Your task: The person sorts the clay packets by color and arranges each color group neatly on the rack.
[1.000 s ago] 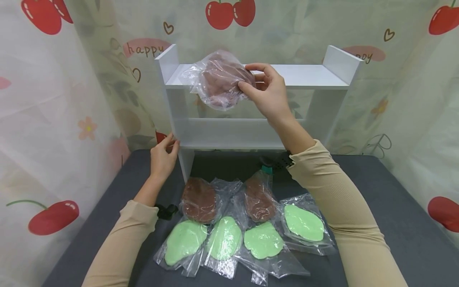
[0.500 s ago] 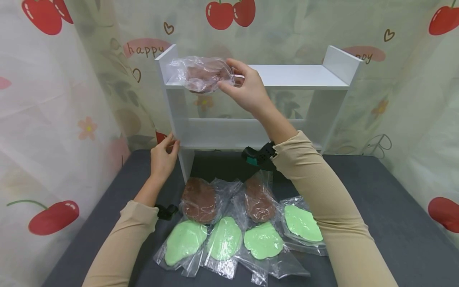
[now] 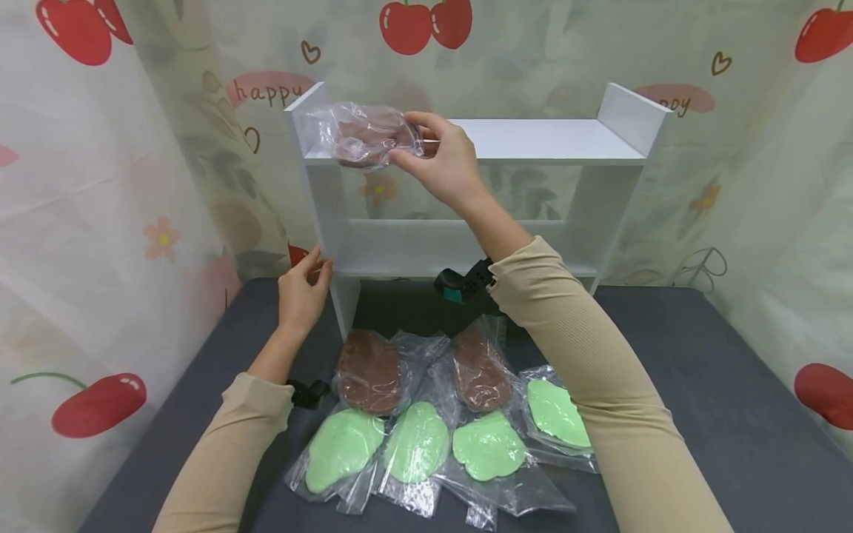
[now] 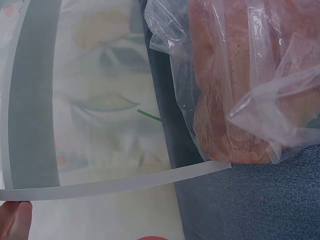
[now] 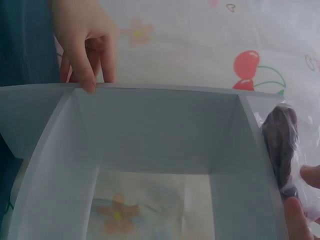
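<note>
My right hand pinches the right end of a brown soft-looking piece in a clear plastic bag, at the left end of the white shelf's top board. In the right wrist view the brown bagged piece lies along that board, with fingertips at its edge. Low on the shelf's left side panel, my left hand grips the front edge between thumb and fingers. The right wrist view also shows that left hand on the panel.
Two brown bagged pieces and several light green bagged pieces lie on the dark table before the shelf. The bags overlap. A printed curtain hangs behind and at both sides.
My right hand has moved left and slightly up with the brown bagged piece, which has tipped from facing me to lying flatter at the top board's left end. My left hand has stayed put.
</note>
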Available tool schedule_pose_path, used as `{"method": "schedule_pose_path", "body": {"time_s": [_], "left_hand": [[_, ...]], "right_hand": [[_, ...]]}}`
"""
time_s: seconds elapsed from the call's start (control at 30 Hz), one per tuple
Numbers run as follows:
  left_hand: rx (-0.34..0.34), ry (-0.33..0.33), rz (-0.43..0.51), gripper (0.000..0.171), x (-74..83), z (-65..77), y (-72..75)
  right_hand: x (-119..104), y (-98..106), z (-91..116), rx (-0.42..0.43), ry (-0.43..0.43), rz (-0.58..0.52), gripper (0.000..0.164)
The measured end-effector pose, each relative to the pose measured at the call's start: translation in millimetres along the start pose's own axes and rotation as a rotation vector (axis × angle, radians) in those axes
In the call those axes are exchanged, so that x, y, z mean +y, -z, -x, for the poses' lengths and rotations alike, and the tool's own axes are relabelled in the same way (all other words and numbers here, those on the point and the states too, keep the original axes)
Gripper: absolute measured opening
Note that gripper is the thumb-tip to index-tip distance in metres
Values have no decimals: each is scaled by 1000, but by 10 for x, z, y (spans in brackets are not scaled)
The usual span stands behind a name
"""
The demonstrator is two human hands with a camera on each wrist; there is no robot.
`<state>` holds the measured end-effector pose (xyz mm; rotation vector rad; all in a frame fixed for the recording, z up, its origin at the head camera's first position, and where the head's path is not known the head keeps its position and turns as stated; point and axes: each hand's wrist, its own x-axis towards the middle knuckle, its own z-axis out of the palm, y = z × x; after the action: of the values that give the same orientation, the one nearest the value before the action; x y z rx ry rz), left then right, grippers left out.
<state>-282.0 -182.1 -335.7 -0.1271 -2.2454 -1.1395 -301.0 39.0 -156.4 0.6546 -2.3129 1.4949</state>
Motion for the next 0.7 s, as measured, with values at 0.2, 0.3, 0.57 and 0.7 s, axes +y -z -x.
{"method": "schedule_pose_path", "body": {"time_s": [0.2, 0.3, 0.57, 0.7], "left_hand": [[4, 0, -6, 41, -11, 6, -2], [3, 0, -6, 41, -7, 9, -3], [-1, 1, 9, 40, -1, 1, -6], [1, 6, -1, 40, -6, -3, -5]], "right_hand": [[5, 81, 64, -35, -7, -64, 57], [8, 156, 151, -25, -13, -78, 55], [154, 381, 484, -59, 28, -92, 42], [256, 444, 668, -121, 56, -55, 40]]}}
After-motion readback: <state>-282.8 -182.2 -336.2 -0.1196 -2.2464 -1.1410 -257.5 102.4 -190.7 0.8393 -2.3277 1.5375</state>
